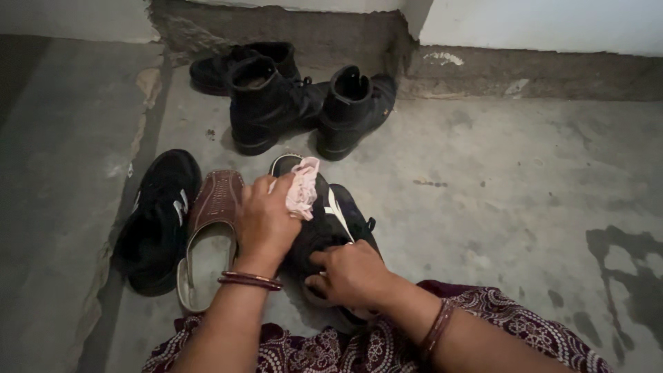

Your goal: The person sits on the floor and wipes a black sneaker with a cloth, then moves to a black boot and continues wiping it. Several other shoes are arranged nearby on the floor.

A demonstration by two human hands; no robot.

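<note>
1. The left hand (266,221) was closed around a crumpled pink cloth (302,186), pressing it against the far end of a black sneaker (324,221) with white stripes.
2. The right hand (352,273) gripped the near end of that same sneaker, fingers curled over its edge and holding it in place.
3. The sneaker sat on the grey concrete floor (497,207) near the middle of the scene, just in front of the person's lap, with its far tip pointing away towards the wall.
4. Both wrists wore thin dark red bangles (250,280), and a maroon patterned garment (483,324) covered the lap along the near edge.
5. Just left of the held sneaker lay a brown slip-on shoe (210,228), open at the back, touching or almost touching the left wrist.
6. Further left lay a second black sneaker (159,221) with a white mark on its side, just beside the brown shoe.
7. At the far side stood a pair of black ankle boots (311,110), upright, close together.
8. Behind those boots, against the base of the wall (539,27), lay another dark shoe (221,69), partly hidden.
9. Dark damp-looking stains (621,262) marked the floor on the right, well apart from the shoes.
</note>
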